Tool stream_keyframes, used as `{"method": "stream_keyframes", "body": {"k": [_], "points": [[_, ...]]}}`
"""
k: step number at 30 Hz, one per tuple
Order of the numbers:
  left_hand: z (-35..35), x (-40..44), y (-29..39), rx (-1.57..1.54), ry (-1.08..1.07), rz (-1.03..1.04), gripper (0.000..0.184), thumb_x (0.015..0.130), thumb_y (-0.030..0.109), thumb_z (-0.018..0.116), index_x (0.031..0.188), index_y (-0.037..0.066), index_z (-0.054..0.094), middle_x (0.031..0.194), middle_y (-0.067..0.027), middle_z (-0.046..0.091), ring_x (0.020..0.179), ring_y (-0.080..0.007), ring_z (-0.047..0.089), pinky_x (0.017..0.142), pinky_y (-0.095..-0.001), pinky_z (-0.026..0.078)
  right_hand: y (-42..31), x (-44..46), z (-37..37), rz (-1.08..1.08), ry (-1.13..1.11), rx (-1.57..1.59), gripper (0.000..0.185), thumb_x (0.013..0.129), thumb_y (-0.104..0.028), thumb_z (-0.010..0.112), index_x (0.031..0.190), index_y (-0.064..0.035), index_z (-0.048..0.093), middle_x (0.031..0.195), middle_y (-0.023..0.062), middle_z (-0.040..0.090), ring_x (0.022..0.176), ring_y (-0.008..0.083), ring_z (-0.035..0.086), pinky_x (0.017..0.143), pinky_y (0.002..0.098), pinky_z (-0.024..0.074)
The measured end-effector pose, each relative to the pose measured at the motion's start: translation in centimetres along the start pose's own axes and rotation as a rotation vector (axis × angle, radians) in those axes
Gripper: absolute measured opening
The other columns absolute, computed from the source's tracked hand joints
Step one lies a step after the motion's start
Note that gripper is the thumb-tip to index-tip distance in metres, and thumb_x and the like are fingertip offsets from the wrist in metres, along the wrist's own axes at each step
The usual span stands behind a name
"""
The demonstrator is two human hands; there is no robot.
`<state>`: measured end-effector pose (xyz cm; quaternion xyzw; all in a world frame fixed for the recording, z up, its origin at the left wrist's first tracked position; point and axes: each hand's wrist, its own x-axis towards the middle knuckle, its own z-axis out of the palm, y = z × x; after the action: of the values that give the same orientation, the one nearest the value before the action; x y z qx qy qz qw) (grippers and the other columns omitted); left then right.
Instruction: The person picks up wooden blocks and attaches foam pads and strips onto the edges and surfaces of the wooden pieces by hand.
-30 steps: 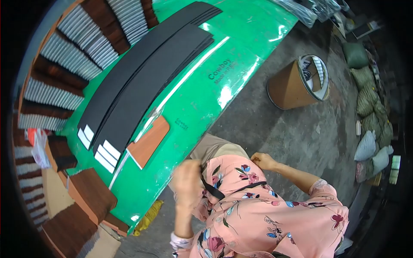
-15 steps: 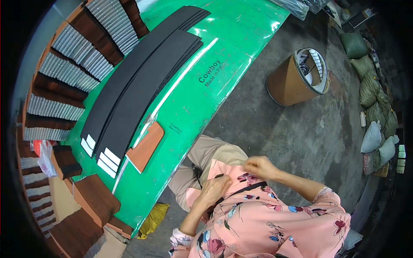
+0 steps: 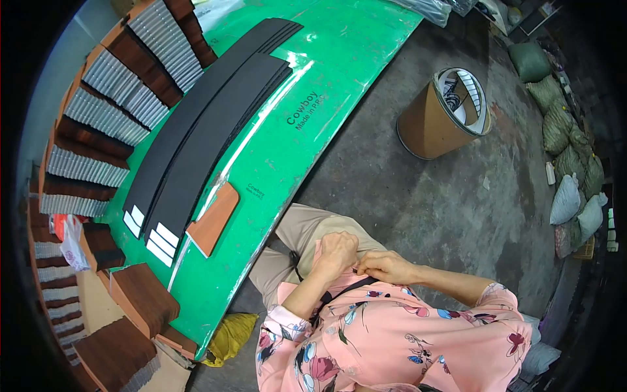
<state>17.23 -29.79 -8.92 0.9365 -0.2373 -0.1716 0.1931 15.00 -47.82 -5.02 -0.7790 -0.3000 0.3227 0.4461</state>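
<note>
A: Using a frame-centre clock. Where are the hands?

B: Both at the waist. Left hand (image 3: 338, 251) at 5 o'clock, right hand (image 3: 386, 266) nearer half past 4, just beside it. Can't tell if they touch.

A: Grip?

B: Left: fingers curled closed on the front of the pink floral shirt (image 3: 398, 333). Right: fingers bent inward at the cloth by the black strap (image 3: 356, 285). Tips tucked out of sight, so can't tell whether it pinches strap, cloth or neither.

A: Shirt and strap position?

B: Shirt fills 4 to 6, front edge over the beige trousers (image 3: 313, 228). Strap lies across it at 5, running toward 8 from beside the right hand.

A: Table?

B: Green table (image 3: 277, 173) spans 7 up round to 1. Black strips (image 3: 215, 140) on it at 10, two stacks side by side, white patches on the near ends. Brown board (image 3: 217, 219) just under 9, beside the nearer stack.

A: Surroundings?

B: Brown-and-silver stacks (image 3: 124, 91) further out at 10. Red-and-white bag (image 3: 72, 242) just under 9, yellow bag (image 3: 234, 333) at 7 by the table edge. Drum (image 3: 424, 124) on the floor at 2, contents too small to identify. Sacks (image 3: 568, 157) line up around 3.
</note>
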Motion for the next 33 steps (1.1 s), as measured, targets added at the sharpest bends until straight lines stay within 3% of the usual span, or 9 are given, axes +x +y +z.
{"method": "stream_keyframes", "body": {"k": [11, 13, 15, 16, 18, 21, 26, 30, 33], "points": [[-2.7, -0.5, -1.3, -0.207, 0.288, -0.103, 0.017, 0.073, 0.019, 0.058, 0.066, 0.004, 0.06, 0.064, -0.0186, 0.062, 0.062, -0.035, 0.063, 0.059, -0.0456, 0.05, 1.7, 0.2, 1.2, 0.054, 0.537, 0.138, 0.02, 0.084, -0.002, 0.052, 0.1, -0.0027, 0.063, 0.094, 0.0122, 0.065, 0.083, 0.0224, 0.064, 0.073, 0.0324, 0.0503], [-1.9, -0.1, -1.0, -0.195, 0.325, -0.075, 0.014, 0.073, 0.017, 0.059, 0.07, 0.004, 0.062, 0.066, -0.0177, 0.063, 0.063, -0.0352, 0.063, 0.059, -0.044, 0.05, 1.0, 1.1, 0.6, 0.304, 0.208, 0.125, 0.03, 0.083, -0.001, 0.048, 0.111, -0.0023, 0.06, 0.093, 0.0188, 0.064, 0.083, 0.0273, 0.065, 0.074, 0.0352, 0.0503], [-1.0, 0.3, -0.4, -0.04, 0.244, -0.081, 0.008, 0.071, 0.014, 0.061, 0.073, 0.008, 0.066, 0.07, -0.0154, 0.065, 0.063, -0.03, 0.064, 0.055, -0.0412, 0.051, 5.2, 2.3, 3.6, -0.128, 0.439, -0.129, 0.039, 0.079, 0.003, 0.043, 0.114, -0.0014, 0.059, 0.093, 0.0223, 0.063, 0.085, 0.0324, 0.063, 0.074, 0.0399, 0.0487], [-1.7, 0.0, 0.0, -0.105, 0.358, 0.119, 0.008, 0.068, 0.014, 0.062, 0.07, 0.009, 0.066, 0.068, -0.0149, 0.064, 0.061, -0.0273, 0.064, 0.053, -0.0407, 0.05, 5.1, 2.9, 2.7, 0.223, 0.154, -0.069, 0.046, 0.078, 0.001, 0.043, 0.123, -0.0023, 0.051, 0.113, 0.0243, 0.057, 0.104, 0.0358, 0.056, 0.089, 0.0409, 0.0443], [-1.1, 0.1, 1.3, 0.142, 0.291, 0.013, 0.01, 0.062, 0.014, 0.061, 0.063, 0.007, 0.067, 0.066, -0.0151, 0.064, 0.058, -0.0257, 0.064, 0.051, -0.0378, 0.05, 7.3, 3.8, 3.2, -0.037, 0.31, -0.084, 0.04, 0.08, -0.004, 0.047, 0.119, -0.0038, 0.056, 0.119, 0.0199, 0.058, 0.112, 0.033, 0.054, 0.094, 0.0397, 0.0424], [2.1, 1.9, 2.4, 0.183, 0.396, 0.042, 0.01, 0.064, 0.013, 0.06, 0.063, 0.005, 0.066, 0.062, -0.0136, 0.064, 0.055, -0.0231, 0.064, 0.047, -0.0349, 0.049, 12.3, 6.7, 3.8, -0.064, 0.315, -0.241, 0.02, 0.076, -0.017, 0.066, 0.093, -0.0063, 0.065, 0.101, 0.0155, 0.063, 0.097, 0.0316, 0.059, 0.083, 0.0413, 0.0467], [4.9, 1.5, 0.9, 0.269, 0.434, -0.059, 0.011, 0.064, 0.012, 0.061, 0.071, 0.004, 0.064, 0.06, -0.0118, 0.064, 0.051, -0.0224, 0.063, 0.043, -0.032, 0.048, 13.9, 7.5, 4.0, -0.028, 0.075, -0.441, 0.027, 0.075, -0.018, 0.067, 0.101, -0.0089, 0.063, 0.106, 0.0161, 0.06, 0.102, 0.0316, 0.055, 0.079, 0.041, 0.0473], [8.5, -2.1, 1.4, -0.559, 0.78, 0.006, 0.009, 0.077, 0.016, 0.061, 0.083, 0.019, 0.067, 0.08, 0.0034, 0.061, 0.086, -0.0136, 0.059, 0.061, -0.0315, 0.048, 9.1, 7.2, 2.8, -0.059, 0.07, -0.477, 0.035, 0.079, -0.023, 0.062, 0.112, -0.0112, 0.058, 0.113, 0.0171, 0.056, 0.107, 0.0337, 0.053, 0.084, 0.0444, 0.0466], [7.5, -2.2, -0.5, -0.502, 0.786, 0.03, 0.009, 0.076, 0.016, 0.061, 0.083, 0.018, 0.066, 0.08, 0.0023, 0.06, 0.085, -0.0142, 0.059, 0.061, -0.0323, 0.047, 5.3, 7.2, 2.0, 0.193, -0.003, -0.681, 0.04, 0.082, -0.026, 0.059, 0.118, -0.0103, 0.053, 0.117, 0.0185, 0.054, 0.106, 0.0366, 0.054, 0.085, 0.0463, 0.0474]]}}
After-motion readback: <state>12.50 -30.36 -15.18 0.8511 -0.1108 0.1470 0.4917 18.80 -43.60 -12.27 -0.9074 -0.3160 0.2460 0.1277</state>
